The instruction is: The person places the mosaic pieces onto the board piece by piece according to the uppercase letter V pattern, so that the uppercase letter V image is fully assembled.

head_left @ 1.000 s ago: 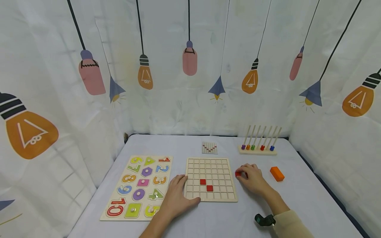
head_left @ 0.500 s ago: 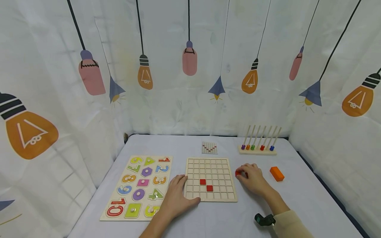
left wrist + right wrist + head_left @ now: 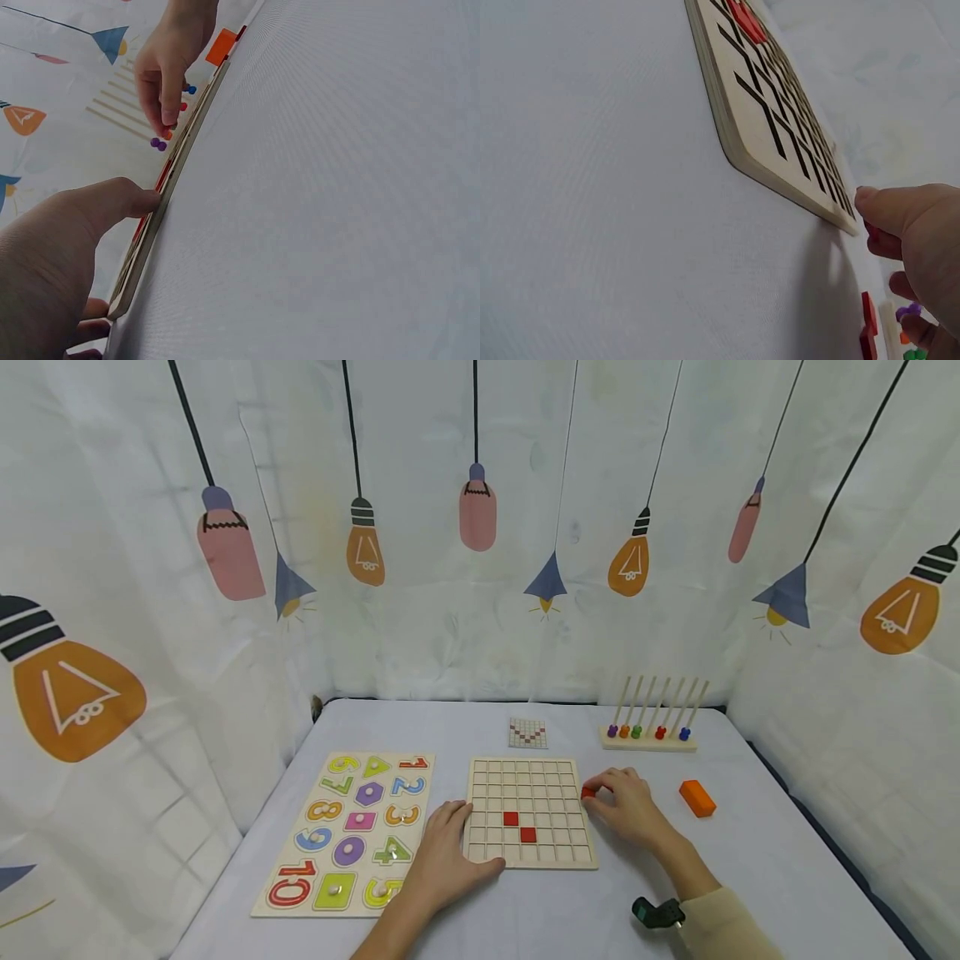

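A pale wooden grid board lies on the white table with two red square tiles seated in its cells, one tile up and left of the other tile. My left hand rests at its lower left corner, thumb along the near edge, fingers against the left side. My right hand is just beyond the board's right edge. Thumb and fingertips pinch a small red tile, also glimpsed as a red sliver at the fingertips in the right wrist view. Red pieces lie on the table below that hand.
A number and shape puzzle board lies to the left. Behind the grid board is a small pattern card. At the back right stands a peg rack with colored beads. An orange block lies right of my right hand.
My right hand has shifted left toward the grid board with the red tile at its fingertips. My left hand and the board have stayed in place.
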### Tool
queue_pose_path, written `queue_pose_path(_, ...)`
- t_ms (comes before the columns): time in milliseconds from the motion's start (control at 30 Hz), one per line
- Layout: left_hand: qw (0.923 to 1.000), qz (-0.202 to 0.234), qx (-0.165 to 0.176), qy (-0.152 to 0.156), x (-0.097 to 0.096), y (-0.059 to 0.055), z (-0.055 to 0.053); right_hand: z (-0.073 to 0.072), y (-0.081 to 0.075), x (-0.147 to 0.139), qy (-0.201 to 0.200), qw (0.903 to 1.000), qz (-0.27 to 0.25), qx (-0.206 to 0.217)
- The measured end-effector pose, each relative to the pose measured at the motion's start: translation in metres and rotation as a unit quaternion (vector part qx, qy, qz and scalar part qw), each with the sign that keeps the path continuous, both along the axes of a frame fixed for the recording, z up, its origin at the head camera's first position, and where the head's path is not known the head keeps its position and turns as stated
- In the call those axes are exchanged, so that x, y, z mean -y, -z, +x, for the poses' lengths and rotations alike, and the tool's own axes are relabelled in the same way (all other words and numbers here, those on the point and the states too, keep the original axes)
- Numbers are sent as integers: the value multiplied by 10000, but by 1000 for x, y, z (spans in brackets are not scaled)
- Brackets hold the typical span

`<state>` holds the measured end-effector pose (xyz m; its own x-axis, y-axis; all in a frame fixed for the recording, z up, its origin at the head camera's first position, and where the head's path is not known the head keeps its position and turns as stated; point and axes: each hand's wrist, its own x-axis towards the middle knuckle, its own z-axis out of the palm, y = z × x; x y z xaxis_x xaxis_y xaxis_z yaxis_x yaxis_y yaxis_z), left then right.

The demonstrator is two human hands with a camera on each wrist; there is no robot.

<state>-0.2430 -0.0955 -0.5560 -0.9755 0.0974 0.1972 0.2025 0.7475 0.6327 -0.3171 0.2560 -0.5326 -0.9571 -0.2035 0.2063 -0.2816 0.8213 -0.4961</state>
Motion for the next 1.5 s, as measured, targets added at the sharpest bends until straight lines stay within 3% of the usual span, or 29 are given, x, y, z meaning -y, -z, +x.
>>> queue_pose_path(433,10000,-40,26,-24,0,1,-1,3,3,30,-220,9993,-241,-177)
queue_pose_path(1100,10000,-41,-17,-8,1,1,0,5,2,67,-86,9997,-206,-27)
queue_pose_path(1500,9999,-70,71,-22,1,1,-1,1,4,85,-499,9984,-194,-166)
